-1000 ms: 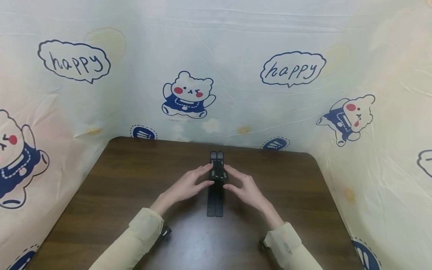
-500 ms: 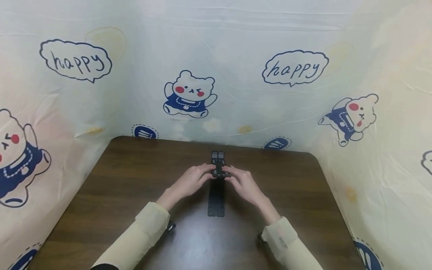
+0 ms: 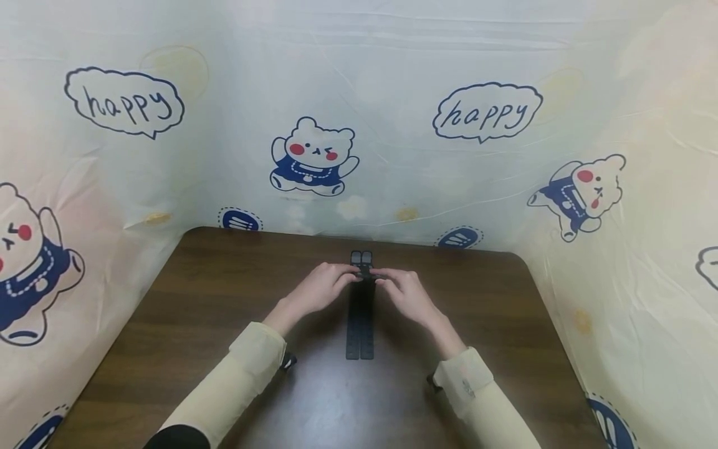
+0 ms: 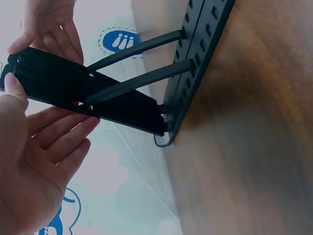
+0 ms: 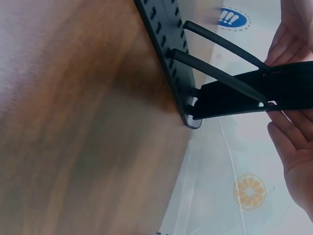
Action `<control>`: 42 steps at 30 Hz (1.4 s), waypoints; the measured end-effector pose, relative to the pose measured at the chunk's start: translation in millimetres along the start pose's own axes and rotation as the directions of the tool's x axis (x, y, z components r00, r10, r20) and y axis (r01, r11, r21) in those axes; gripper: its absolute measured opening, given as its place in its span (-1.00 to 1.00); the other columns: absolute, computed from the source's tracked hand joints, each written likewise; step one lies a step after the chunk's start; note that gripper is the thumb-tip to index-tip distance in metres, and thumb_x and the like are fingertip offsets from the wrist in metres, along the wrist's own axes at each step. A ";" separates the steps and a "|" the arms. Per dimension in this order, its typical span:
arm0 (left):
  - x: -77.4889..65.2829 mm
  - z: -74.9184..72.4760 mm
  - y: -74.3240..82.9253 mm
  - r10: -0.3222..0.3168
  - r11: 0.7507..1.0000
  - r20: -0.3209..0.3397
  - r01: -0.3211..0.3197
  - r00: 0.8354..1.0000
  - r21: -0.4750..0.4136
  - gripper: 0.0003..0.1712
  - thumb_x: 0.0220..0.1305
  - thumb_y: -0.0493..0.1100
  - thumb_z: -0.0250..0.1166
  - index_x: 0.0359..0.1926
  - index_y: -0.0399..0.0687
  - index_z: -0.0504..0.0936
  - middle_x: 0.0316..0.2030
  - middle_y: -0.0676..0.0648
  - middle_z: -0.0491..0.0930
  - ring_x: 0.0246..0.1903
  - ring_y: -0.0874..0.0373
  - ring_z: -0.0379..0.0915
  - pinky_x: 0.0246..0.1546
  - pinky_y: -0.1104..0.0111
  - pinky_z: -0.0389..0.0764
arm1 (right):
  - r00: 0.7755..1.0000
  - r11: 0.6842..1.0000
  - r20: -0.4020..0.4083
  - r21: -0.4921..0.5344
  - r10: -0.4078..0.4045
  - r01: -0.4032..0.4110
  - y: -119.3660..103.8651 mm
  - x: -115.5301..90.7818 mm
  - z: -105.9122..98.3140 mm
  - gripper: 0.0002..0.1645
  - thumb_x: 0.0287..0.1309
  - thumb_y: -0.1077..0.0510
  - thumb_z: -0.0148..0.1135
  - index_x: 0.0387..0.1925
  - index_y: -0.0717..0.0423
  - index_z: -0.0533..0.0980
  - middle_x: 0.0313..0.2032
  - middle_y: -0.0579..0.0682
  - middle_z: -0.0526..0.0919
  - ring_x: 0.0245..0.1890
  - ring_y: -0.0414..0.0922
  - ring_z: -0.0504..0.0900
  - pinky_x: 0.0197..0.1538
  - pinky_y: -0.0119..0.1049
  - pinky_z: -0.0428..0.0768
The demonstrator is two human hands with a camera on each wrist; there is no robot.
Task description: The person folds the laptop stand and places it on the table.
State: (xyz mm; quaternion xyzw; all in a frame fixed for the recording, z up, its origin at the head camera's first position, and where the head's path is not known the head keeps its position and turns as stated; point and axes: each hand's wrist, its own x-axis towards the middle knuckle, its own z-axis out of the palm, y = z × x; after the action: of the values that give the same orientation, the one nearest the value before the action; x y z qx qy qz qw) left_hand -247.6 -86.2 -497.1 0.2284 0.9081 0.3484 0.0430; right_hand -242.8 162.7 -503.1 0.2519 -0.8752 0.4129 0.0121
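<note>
A black folding laptop stand (image 3: 360, 324) sits near the table's far middle, its base flat and its upper panel (image 4: 54, 81) raised at an angle. Two struts (image 4: 142, 81) link that panel to the slotted base rails (image 4: 193, 63). My left hand (image 3: 321, 287) pinches the panel's left edge, thumb on the near side and fingers behind. On the opposite edge my right hand (image 3: 411, 296) pinches it in the same manner. In the right wrist view, several right-hand fingers (image 5: 296, 127) support the panel's underside.
The stand rests on a dark wooden table (image 3: 224, 312) with rounded far corners. A pale printed cloth (image 3: 392, 174) with bears and "happy" bubbles hangs behind the table and along both sides.
Both hands have moved farther from me with the laptop stand's upper panel, tilting it up. The base has stayed in place, and more of its rails shows.
</note>
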 end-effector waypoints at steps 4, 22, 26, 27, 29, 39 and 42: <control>6.8 -7.1 1.2 -0.001 1.000 0.003 0.001 1.000 -0.024 -0.60 0.74 -0.03 0.15 0.31 -0.09 0.75 0.12 -0.11 0.84 -0.14 0.05 0.68 0.09 0.09 0.77 | 1.000 1.000 0.004 0.010 0.006 -0.006 -0.7 8.8 -5.7 -0.59 0.69 0.09 0.13 0.28 0.20 0.70 0.23 0.17 0.81 0.18 0.08 0.83 0.27 0.13 0.76; 43.2 -35.0 -1.5 0.002 0.996 0.060 0.003 0.998 -0.087 -0.50 0.79 0.03 0.00 0.31 -0.10 0.76 -0.63 0.06 0.24 -0.62 0.13 0.14 -0.41 0.25 0.42 | 0.999 0.998 0.001 0.009 0.054 -0.054 -2.5 49.3 -28.7 -0.46 0.73 -0.01 0.05 -0.40 0.19 0.62 -0.62 -0.05 0.35 -0.58 -0.14 0.29 -0.37 -0.29 0.36; 53.5 -43.0 -1.2 -0.014 0.994 0.068 0.022 0.998 -0.107 -0.46 0.79 0.10 -0.01 0.17 -0.11 0.81 -0.65 0.06 0.26 -0.63 0.11 0.18 -0.46 0.29 0.37 | 0.997 0.997 -0.008 0.019 0.071 -0.071 -4.0 60.2 -33.5 -0.36 0.74 -0.05 0.05 -0.59 0.10 0.39 -0.67 -0.15 0.25 -0.62 -0.14 0.23 -0.43 -0.30 0.28; 56.0 -44.8 -0.9 -0.018 0.993 0.069 0.026 0.997 -0.114 -0.44 0.79 0.12 -0.01 0.10 -0.13 0.83 -0.65 0.05 0.27 -0.63 0.10 0.19 -0.47 0.30 0.36 | 0.997 0.997 -0.011 0.019 0.077 -0.077 -3.9 63.0 -34.7 -0.35 0.74 -0.06 0.05 -0.61 0.07 0.37 -0.68 -0.15 0.25 -0.63 -0.13 0.23 -0.43 -0.29 0.28; 60.5 -48.1 -0.5 -0.028 0.992 0.071 0.036 0.997 -0.122 -0.39 0.79 0.16 -0.02 -0.06 -0.16 0.83 -0.64 0.03 0.31 -0.62 0.08 0.23 -0.46 0.30 0.36 | 0.996 0.996 -0.011 0.022 0.086 -0.086 -4.5 67.7 -36.7 -0.32 0.74 -0.09 0.04 -0.63 0.07 0.35 -0.69 -0.15 0.24 -0.64 -0.12 0.22 -0.43 -0.27 0.28; 75.5 -52.9 -0.6 -0.078 0.986 0.049 0.084 0.996 -0.146 -0.27 0.78 0.24 -0.06 -0.21 -0.23 0.77 -0.67 0.04 0.30 -0.64 0.10 0.21 -0.48 0.33 0.31 | 0.988 0.987 -0.033 0.058 0.149 -0.147 -6.5 84.8 -41.1 -0.24 0.73 -0.18 0.02 -0.67 0.07 0.33 -0.67 -0.12 0.25 -0.61 -0.11 0.22 -0.41 -0.24 0.28; 80.4 -55.0 -1.5 -0.103 0.978 0.061 0.112 0.993 -0.175 -0.19 0.77 0.28 -0.05 -0.38 -0.29 0.69 -0.67 0.00 0.33 -0.64 0.04 0.25 -0.50 0.33 0.30 | 0.986 0.985 -0.038 0.057 0.162 -0.160 -4.0 89.6 -43.2 -0.23 0.74 -0.19 0.00 -0.55 0.22 0.59 -0.61 -0.04 0.49 -0.53 -0.06 0.43 -0.32 -0.25 0.40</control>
State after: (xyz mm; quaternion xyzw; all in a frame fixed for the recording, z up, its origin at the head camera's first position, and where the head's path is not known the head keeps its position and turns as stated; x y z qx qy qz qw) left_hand -332.9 -85.2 -450.1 0.1831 0.8829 0.4193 0.1056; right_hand -327.3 153.4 -451.2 0.1716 -0.8807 0.4414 -0.0094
